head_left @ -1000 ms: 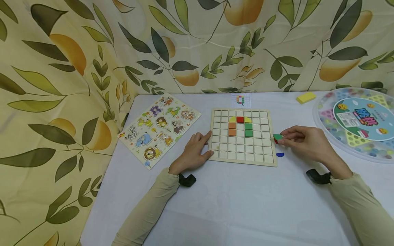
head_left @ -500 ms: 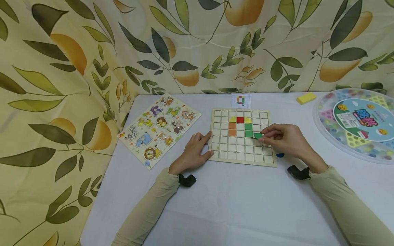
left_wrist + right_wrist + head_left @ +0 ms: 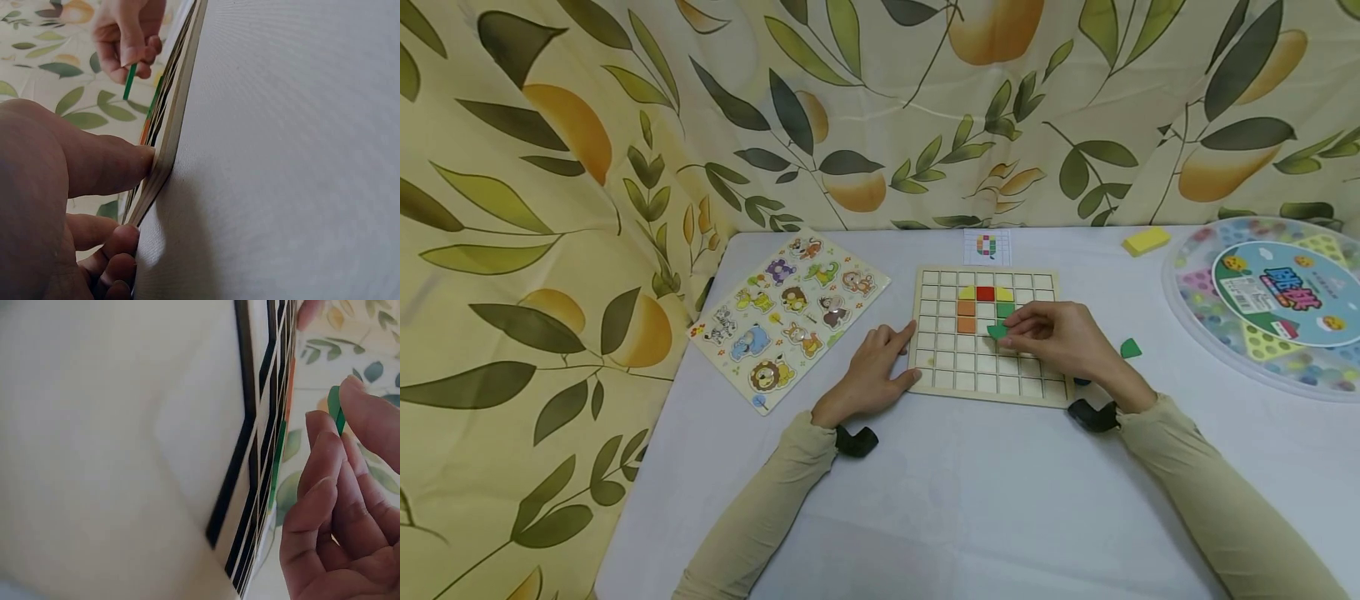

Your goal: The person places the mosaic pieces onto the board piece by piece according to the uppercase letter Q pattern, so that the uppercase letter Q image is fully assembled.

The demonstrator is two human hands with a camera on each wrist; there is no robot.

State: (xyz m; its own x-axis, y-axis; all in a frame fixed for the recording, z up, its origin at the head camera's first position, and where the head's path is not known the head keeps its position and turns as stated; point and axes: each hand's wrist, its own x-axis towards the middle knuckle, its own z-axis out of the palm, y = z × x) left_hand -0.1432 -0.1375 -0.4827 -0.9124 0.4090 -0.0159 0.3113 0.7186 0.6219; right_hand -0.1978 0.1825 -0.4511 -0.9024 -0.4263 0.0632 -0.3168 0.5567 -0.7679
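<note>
My left hand (image 3: 874,367) touches the left edge of the wooden grid board (image 3: 947,379) with index finger and thumb; in the left wrist view its thumb (image 3: 119,164) presses at the board's corner. Over the board, my right hand (image 3: 1052,333) pinches a small green piece (image 3: 996,332) between thumb and fingertips, just below the green squares (image 3: 1004,309). The right wrist view shows that green piece (image 3: 335,406) standing edge-on in the pinch. On the grid lie a red square (image 3: 985,293), yellow curved pieces (image 3: 966,292) and orange squares (image 3: 966,316), forming an arch.
A green quarter-round piece (image 3: 1131,348) and a partly hidden blue piece (image 3: 1082,382) lie right of the board. Behind it is a pattern card (image 3: 987,247). An animal puzzle (image 3: 790,321) lies left; a yellow block (image 3: 1146,240) and round clear case (image 3: 1262,358) are at right.
My right hand has moved left from beside the board to over its middle, carrying the green piece. The green quarter-round on the table has come into view. My left hand has stayed put.
</note>
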